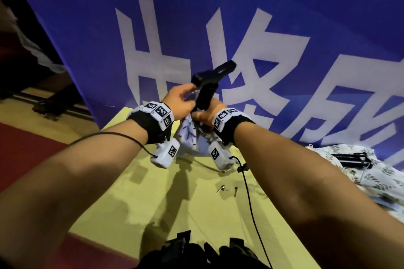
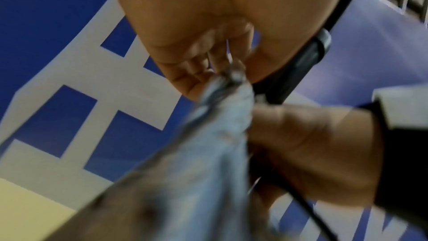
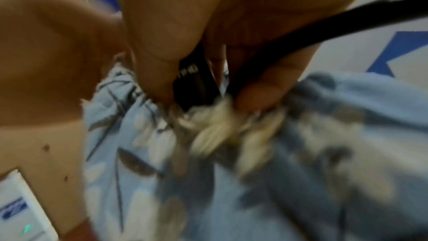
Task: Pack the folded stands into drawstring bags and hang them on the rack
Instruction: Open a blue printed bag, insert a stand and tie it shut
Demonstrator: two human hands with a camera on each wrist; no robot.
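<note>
A black folded stand (image 1: 205, 91) sticks up out of a pale blue leaf-print drawstring bag (image 1: 192, 135), held above the yellow table. My left hand (image 1: 189, 95) pinches the bag's gathered rim (image 2: 229, 78) beside the stand (image 2: 298, 63). My right hand (image 1: 200, 114) grips the stand (image 3: 192, 80) at the bag's mouth, its thumb on the bunched cloth (image 3: 231, 171). The stand's lower part is hidden inside the bag. Both wrist views are blurred.
A second black stand (image 1: 349, 159) lies on another leaf-print bag (image 1: 384, 183) at the right. Small metal pins (image 1: 227, 190) and a black cable (image 1: 249, 203) lie on the yellow table cover (image 1: 153, 203). A blue banner (image 1: 218, 17) hangs behind.
</note>
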